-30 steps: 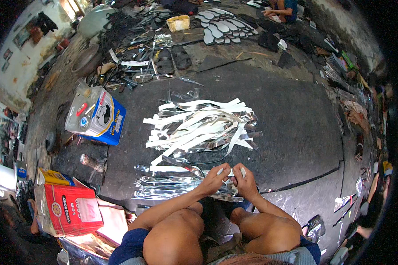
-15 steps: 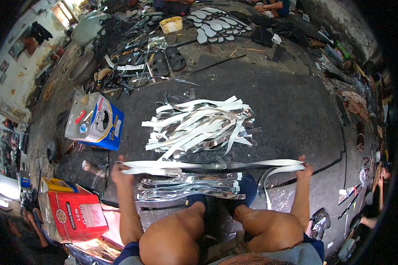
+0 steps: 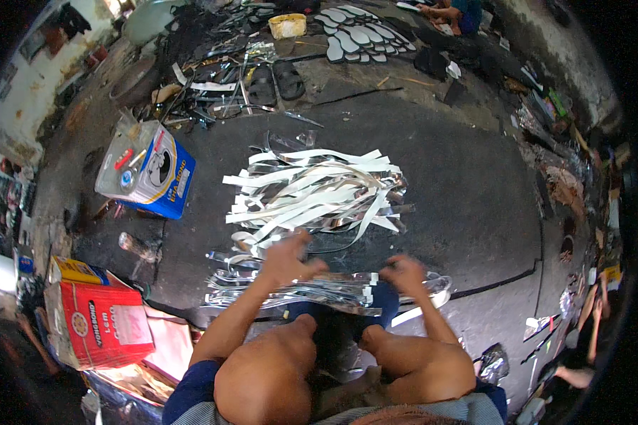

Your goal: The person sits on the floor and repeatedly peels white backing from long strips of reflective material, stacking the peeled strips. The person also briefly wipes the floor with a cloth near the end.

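My left hand [image 3: 290, 261] hovers over the left part of a row of shiny silver strips [image 3: 283, 294], its fingers spread. Nothing shows in its grasp. My right hand [image 3: 405, 275] is at the row's right end, slightly blurred, with its fingers apart. Beside and below it, a loose strip [image 3: 438, 289] curls round near my right knee. Beyond my hands lies a tangled pile of white and silver strips [image 3: 312, 191] on the dark mat. My left hand hides part of the row and the pile's near edge.
On the left stand a blue and white tin [image 3: 166, 177] and a red box [image 3: 103, 326]. Sandals [image 3: 276, 83], a yellow tub [image 3: 288, 26] and pale sole-shaped pieces [image 3: 365, 35] lie at the back. Another person [image 3: 454, 14] sits at the far right.
Both hands have come inward from wide apart, where they held a white strip stretched between them. That strip is no longer stretched, and my fingers have opened. The view has shifted slightly.
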Demonstrator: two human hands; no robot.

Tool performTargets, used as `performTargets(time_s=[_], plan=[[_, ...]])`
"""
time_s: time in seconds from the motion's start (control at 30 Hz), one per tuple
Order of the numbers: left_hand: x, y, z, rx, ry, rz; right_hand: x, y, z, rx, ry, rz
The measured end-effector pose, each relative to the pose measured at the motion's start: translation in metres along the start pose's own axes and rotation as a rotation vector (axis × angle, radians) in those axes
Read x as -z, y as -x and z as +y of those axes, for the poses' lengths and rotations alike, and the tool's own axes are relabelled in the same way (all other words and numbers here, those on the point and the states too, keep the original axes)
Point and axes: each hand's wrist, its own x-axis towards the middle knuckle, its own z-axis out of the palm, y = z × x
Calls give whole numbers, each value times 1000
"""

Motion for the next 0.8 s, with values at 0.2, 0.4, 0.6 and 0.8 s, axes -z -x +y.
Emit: performTargets(time_s=[0.2,0.4,0.6,0.8], plan=[[-120,45,-2,-77,-128,-550,-85,24,-31,266,323,-331],[-120,26,-2,-75,-135,-508,-85,31,-14,256,194,-165],[-142,14,-14,-119,-300,-630,-79,24,-24,336,242,-156],[-97,3,17,53,11,-453,-26,5,-51,458,-199,96]])
